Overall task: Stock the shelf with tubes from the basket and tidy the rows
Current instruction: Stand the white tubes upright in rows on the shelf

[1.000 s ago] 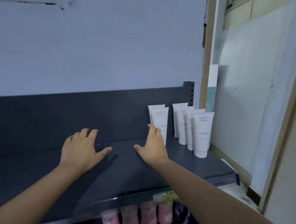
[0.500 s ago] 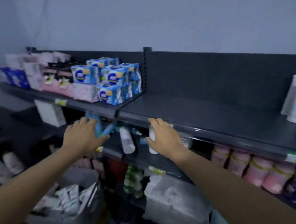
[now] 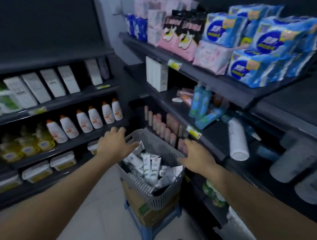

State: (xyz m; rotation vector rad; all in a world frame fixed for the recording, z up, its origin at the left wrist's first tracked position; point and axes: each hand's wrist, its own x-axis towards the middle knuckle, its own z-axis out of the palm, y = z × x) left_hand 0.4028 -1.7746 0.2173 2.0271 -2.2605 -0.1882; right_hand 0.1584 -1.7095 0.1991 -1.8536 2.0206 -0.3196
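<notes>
Store aisle: dark shelves (image 3: 227, 91) on two sides. Basket (image 3: 167, 198) of tubes (image 3: 147, 165) sits low on a box (image 3: 153, 215). Step in hand: fetching stock. Left hand (image 3: 116, 143) and right hand (image 3: 195, 153) over the rim, each grip wide, empty. Next: pinch one tube. Half a second earlier, both hands were at the shelf edge.

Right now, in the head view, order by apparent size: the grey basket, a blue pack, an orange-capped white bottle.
grey basket
blue pack
orange-capped white bottle
The bottle is farther away, so its rank is unsure.
</notes>
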